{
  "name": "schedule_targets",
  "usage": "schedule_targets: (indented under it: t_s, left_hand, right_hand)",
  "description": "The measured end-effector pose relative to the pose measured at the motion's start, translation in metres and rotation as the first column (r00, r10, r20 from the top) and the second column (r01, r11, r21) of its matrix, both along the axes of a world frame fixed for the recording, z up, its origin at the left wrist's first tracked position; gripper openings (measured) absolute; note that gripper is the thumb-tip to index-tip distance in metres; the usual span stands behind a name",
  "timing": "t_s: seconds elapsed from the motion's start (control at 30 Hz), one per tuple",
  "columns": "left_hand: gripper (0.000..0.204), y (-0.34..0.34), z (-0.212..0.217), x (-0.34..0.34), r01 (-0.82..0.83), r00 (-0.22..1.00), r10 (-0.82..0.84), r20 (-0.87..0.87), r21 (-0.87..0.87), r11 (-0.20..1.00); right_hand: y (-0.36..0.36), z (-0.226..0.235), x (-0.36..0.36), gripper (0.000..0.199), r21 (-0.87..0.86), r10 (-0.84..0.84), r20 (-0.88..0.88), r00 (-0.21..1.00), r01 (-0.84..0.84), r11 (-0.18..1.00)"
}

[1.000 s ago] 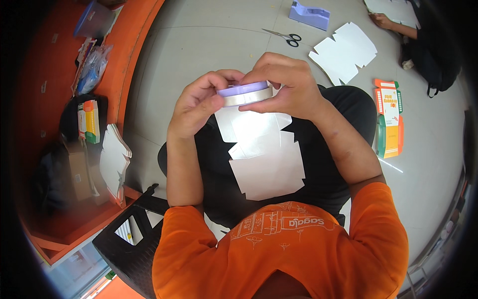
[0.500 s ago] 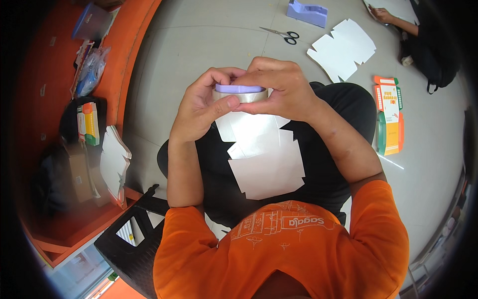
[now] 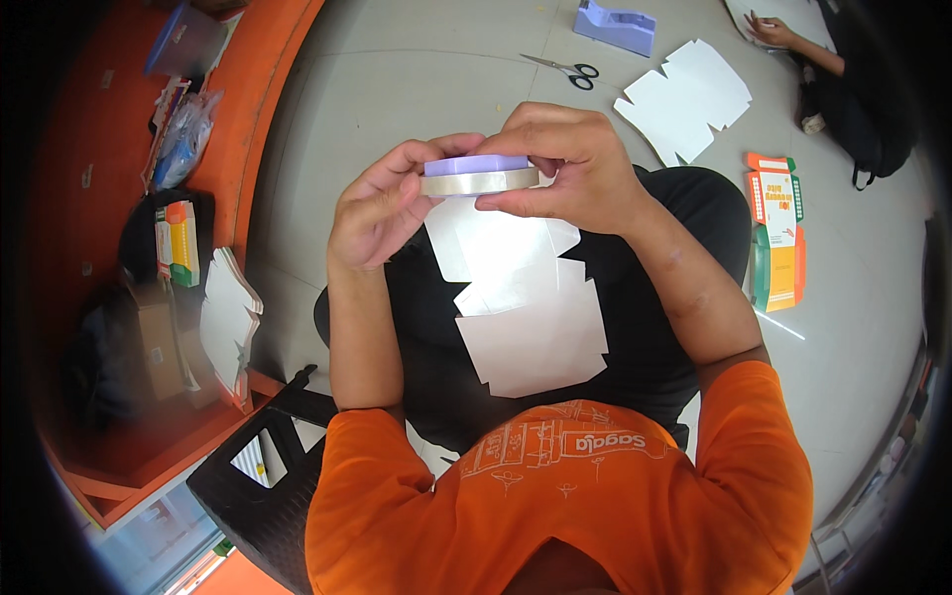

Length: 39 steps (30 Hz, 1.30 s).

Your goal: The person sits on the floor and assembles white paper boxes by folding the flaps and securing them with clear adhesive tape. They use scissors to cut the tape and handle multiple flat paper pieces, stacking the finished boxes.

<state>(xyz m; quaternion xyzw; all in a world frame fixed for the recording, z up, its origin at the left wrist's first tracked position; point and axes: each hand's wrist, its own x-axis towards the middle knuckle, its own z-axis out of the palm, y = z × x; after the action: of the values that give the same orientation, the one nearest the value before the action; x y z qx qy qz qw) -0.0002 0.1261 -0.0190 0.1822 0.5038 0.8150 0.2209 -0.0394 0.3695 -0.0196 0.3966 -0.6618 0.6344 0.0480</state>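
Note:
Above my lap I hold a roll of clear tape [image 3: 481, 184] with a purple plastic hub [image 3: 474, 166] showing over its top edge. My right hand [image 3: 580, 164] grips the roll from the right, thumb below and fingers over the far side. On the other side, my left hand [image 3: 382, 203] curls round the roll's left edge, fingers behind the hub and thumb close to the tape. Beneath them, a white die-cut cardboard blank [image 3: 531, 342] lies across my dark trousers.
On the floor ahead lie black-handled scissors [image 3: 565, 69], a purple tape dispenser [image 3: 615, 28] and another white blank [image 3: 689, 99]. A printed box blank [image 3: 776, 233] is at right. Stacked blanks [image 3: 228, 317] stand by the orange shelving [image 3: 268, 89]. Another person's hand [image 3: 772, 32] is far right.
The roll has risen slightly and sits more level. My left thumb has slid off the roll's front toward its left edge, and my left hand has shifted left.

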Motion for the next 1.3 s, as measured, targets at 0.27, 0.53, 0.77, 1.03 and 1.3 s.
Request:
schedule_targets:
  t_s: [0.27,0.53,0.77,1.03,1.3]
  left_hand:
    - [0.018,0.017,0.013,0.004,-0.27,0.95,0.184,-0.252,-0.371,0.889]
    - [0.02,0.026,0.006,0.006,-0.215,0.976,0.192,-0.1,-0.351,0.911]
    - [0.025,0.002,0.003,0.0,-0.083,0.996,0.084,0.015,-0.025,0.996]
    - [0.027,0.003,0.004,0.001,-0.203,0.976,0.181,-0.124,-0.198,0.959]
    - [0.021,0.017,0.012,0.004,-0.34,0.93,0.266,-0.254,-0.316,0.886]
  right_hand:
    - [-0.007,-0.011,0.003,0.034,0.076,-0.142,-0.155,0.978,0.156,0.985]
    - [-0.009,-0.009,0.008,0.036,0.151,-0.18,-0.219,0.959,0.215,0.965]
    - [0.004,0.005,0.0,0.037,0.111,0.037,0.095,0.995,-0.048,0.993]
    - [0.0,0.0,0.002,0.035,0.05,0.067,0.089,0.994,-0.072,0.996]
    - [-0.004,-0.004,0.004,0.035,0.03,0.06,0.066,0.996,-0.062,0.998]
